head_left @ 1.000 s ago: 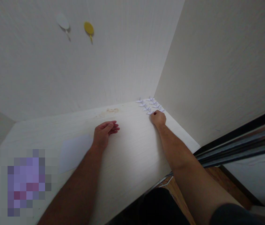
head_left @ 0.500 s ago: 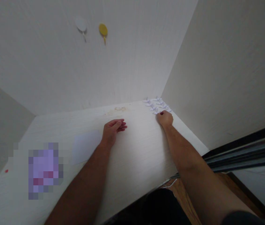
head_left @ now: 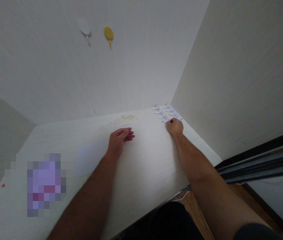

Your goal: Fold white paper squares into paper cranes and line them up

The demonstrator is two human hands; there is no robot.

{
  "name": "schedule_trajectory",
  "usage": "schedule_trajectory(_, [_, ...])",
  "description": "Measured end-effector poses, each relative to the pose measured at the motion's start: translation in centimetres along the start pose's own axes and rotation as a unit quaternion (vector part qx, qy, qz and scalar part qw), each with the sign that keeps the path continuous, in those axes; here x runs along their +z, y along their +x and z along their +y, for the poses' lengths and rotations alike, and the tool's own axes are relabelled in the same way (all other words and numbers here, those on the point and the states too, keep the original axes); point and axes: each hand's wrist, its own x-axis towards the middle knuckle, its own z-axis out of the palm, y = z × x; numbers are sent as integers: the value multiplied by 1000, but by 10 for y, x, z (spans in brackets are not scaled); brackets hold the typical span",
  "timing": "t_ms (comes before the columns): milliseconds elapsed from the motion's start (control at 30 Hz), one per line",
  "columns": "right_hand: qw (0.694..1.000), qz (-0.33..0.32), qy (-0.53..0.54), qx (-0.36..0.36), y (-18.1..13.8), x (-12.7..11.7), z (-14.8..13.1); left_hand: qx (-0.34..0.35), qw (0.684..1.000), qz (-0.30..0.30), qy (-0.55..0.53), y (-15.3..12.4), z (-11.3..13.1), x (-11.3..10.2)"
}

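Note:
Several small white folded paper cranes [head_left: 163, 115] stand in two rows in the far right corner of the white table. Right at the near end of these rows is my right hand [head_left: 176, 127], its fingers curled closed; whatever they may hold is hidden behind the hand. My left hand [head_left: 119, 139] hovers over or rests on the middle of the table, palm turned inward, with its fingers loosely bent and apart and nothing visible in them. Beside my left forearm lies a sheet of white paper [head_left: 87, 159], partly covered by that arm.
A blurred purple item [head_left: 43, 176] lies at the left of the white table [head_left: 151, 173], with a small red object [head_left: 3, 185] near the edge. Two hooks, one white [head_left: 84, 28] and one yellow [head_left: 108, 33], are on the back wall. A side wall [head_left: 231, 83] bounds the right.
The camera view has shifted very slightly. Both hands keep the same pose and place on the table.

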Motion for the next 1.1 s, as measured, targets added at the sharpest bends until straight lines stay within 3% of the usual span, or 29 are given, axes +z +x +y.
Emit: schedule_trajectory(1100, [1000,2,7,3,-2,-4,-2,-3,1000,5,11,-2,3,2])
